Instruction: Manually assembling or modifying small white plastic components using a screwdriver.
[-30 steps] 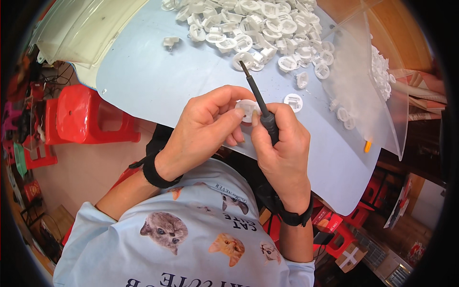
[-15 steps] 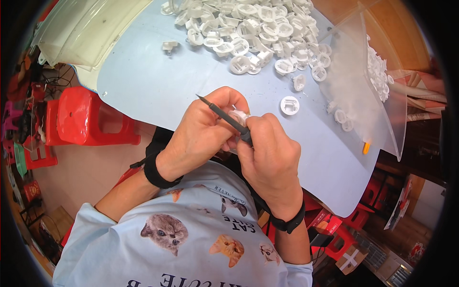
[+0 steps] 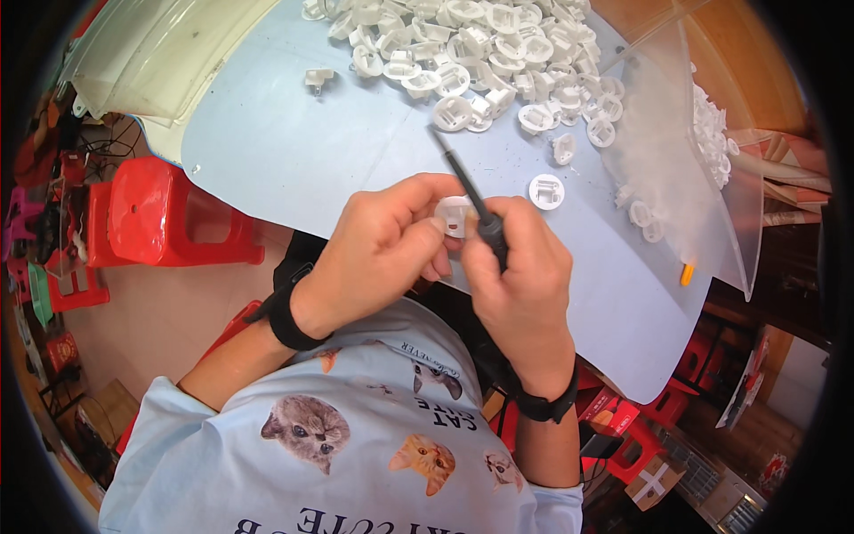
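Note:
Over the near edge of the table, my left hand [image 3: 378,236] pinches a small white round plastic part [image 3: 455,215] between thumb and fingers. Its disc faces upward, and a small slot shows in it. My right hand [image 3: 527,276] is closed around the dark grip of a slim craft knife [image 3: 465,181]. The knife's narrow blade points up and away to the left, past the white part. Its tip is slightly blurred, and I cannot tell whether the knife touches the part. A loose white part [image 3: 546,191] of the same kind lies just beyond my right hand.
A big pile of white plastic parts [image 3: 480,53] covers the far side of the pale blue table [image 3: 267,160]. A clear plastic sheet [image 3: 663,160] stands at the right, near a small orange piece [image 3: 687,274]. Red stools [image 3: 142,209] stand on the floor at the left.
My right hand has shifted a little right, and the knife has swung to point more steeply away from me. The white part now shows more of its disc between my left fingers.

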{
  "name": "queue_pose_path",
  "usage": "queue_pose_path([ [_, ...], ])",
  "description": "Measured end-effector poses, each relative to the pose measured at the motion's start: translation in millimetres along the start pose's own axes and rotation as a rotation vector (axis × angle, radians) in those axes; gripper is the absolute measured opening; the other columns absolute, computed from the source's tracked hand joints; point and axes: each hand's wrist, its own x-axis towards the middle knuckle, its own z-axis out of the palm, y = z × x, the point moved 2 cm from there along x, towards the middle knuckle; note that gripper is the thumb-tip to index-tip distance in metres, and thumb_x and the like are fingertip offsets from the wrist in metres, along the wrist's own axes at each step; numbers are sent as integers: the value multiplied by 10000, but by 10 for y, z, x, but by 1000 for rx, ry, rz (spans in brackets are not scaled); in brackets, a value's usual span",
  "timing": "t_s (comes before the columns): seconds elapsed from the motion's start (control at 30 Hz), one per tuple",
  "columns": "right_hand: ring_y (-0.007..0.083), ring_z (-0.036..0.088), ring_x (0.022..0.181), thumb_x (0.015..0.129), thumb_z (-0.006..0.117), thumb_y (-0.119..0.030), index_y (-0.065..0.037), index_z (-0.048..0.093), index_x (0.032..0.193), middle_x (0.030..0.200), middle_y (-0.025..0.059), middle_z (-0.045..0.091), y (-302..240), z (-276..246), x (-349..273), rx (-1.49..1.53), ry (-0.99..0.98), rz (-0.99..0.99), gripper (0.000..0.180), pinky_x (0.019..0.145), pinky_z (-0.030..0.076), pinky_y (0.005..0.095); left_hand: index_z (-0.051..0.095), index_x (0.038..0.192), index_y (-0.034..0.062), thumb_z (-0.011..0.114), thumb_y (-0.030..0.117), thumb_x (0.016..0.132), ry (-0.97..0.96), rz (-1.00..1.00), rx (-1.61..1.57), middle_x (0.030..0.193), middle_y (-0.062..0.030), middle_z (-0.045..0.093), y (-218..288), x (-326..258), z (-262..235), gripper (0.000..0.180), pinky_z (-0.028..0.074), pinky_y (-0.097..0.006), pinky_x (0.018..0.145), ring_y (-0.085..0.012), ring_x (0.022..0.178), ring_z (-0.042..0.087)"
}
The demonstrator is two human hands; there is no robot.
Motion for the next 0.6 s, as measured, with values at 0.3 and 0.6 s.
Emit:
queue_pose_path([
  [0.3, 40, 435, 575, 875, 609, -75, 29, 576, 915, 633, -4, 524, 43, -87, 19, 466, -114, 579, 116, 495, 375, 222, 548, 1203, -53, 430, 147, 985, -62, -29, -121, 826, -100, 653, 56, 9, -60, 318, 532, -200, 568, -114, 639, 638],
  [0.6, 28, 423, 610, 878, 604, -76, 42, 583, 909, 661, -25, 518, 44, -114, 47, 627, -140, 676, 124, 514, 362, 204, 557, 1162, -73, 428, 180, 988, -46, -84, -193, 768, -107, 647, 57, 24, -69, 333, 513, -197, 509, -117, 580, 628],
])
